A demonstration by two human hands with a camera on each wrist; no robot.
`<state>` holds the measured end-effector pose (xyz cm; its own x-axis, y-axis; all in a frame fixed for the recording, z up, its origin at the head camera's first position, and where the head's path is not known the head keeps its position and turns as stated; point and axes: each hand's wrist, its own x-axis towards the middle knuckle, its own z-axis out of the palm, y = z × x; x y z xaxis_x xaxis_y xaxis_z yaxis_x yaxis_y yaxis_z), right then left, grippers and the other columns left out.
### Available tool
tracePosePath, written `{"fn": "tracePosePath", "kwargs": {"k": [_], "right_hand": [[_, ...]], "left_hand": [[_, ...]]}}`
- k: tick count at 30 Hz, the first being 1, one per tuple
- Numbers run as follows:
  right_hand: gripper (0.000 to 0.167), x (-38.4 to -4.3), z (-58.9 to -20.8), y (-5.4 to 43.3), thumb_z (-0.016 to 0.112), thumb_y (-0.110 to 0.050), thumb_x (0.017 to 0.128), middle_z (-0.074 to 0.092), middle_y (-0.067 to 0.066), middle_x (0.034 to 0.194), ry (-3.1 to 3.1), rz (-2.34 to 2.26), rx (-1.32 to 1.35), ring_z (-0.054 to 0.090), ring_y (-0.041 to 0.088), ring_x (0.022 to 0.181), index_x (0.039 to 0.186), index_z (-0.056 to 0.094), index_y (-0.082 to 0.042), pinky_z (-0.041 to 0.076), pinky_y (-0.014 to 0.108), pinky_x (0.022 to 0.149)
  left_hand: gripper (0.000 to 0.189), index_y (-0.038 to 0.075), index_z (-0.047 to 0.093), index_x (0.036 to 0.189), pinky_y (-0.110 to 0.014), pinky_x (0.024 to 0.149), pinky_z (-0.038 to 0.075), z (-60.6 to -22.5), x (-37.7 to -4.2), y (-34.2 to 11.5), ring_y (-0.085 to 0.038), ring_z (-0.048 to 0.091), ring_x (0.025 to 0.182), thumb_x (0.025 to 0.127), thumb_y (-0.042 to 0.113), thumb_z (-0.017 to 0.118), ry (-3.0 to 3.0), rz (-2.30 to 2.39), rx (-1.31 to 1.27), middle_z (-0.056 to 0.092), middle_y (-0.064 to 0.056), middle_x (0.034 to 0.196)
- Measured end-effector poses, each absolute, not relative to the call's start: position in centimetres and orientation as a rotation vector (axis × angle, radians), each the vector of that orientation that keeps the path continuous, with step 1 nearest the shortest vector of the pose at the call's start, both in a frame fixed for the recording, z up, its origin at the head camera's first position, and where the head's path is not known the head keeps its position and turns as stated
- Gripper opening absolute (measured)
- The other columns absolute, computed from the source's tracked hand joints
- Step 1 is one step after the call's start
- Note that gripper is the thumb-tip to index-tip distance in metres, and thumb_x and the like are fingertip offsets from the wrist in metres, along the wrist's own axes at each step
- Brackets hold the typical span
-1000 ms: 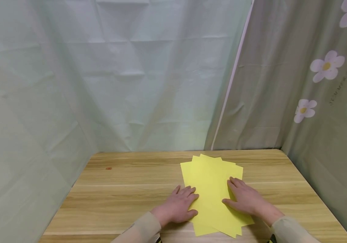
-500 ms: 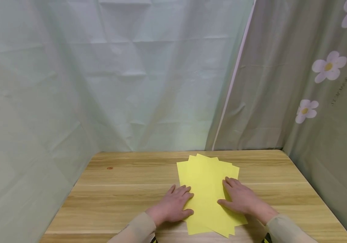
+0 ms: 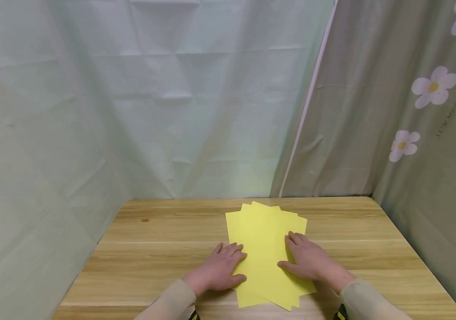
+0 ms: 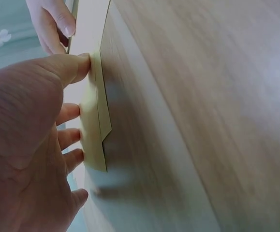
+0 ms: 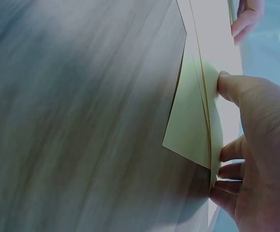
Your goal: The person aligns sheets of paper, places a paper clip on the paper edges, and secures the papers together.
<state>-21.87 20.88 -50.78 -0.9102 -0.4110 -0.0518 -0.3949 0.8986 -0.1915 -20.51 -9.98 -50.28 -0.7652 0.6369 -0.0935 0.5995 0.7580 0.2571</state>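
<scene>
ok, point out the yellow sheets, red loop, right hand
Yellow sheets [image 3: 261, 249], head view: middle of the top one.
Red loop [image 3: 144, 221], head view: its near edge.
Right hand [image 3: 308, 258], head view: back of the hand.

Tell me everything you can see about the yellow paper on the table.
The yellow paper is several thin-looking, plain sheets in an uneven, fanned stack, corners jutting out at the near and far ends. It lies nearly flat on the wood-grain table. The left hand touches its left side, the right hand its right.

A hand could pass along either side edge of the worktop [image 3: 383, 258], yellow sheets [image 3: 261, 249], left hand [image 3: 220, 267] and right hand [image 3: 309, 260] blocking between.
</scene>
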Motion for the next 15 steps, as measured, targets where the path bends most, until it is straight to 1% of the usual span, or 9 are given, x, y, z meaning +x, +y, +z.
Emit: {"fn": "tracePosePath", "kwargs": {"k": [8, 15], "right_hand": [[0.093, -21.7, -50.3, 19.7, 0.061, -0.064, 0.094, 0.033, 0.025, 0.16, 2.952, -0.307, -0.625, 0.033, 0.044, 0.145, 0.152, 0.041, 0.006, 0.034, 0.058, 0.114], [0.093, -21.9, -50.5, 18.8, 0.059, -0.066, 0.094, 0.034, 0.024, 0.16, 2.964, -0.265, -0.63, 0.034, 0.043, 0.145, 0.152, 0.041, 0.005, 0.034, 0.056, 0.115]], "left_hand": [[0.063, 0.015, 0.05, 0.149, -0.056, 0.121, 0.019, -50.4, -20.7, -10.9, -0.029, 0.03, 0.15, 0.098, 0.051, 0.059, 2.77, 0.34, 0.96, 0.037, -0.007, 0.161], [0.063, 0.013, 0.051, 0.148, -0.056, 0.122, 0.018, -50.3, -20.7, -11.6, -0.029, 0.03, 0.15, 0.097, 0.049, 0.06, 2.768, 0.377, 0.945, 0.038, -0.009, 0.16]]}}
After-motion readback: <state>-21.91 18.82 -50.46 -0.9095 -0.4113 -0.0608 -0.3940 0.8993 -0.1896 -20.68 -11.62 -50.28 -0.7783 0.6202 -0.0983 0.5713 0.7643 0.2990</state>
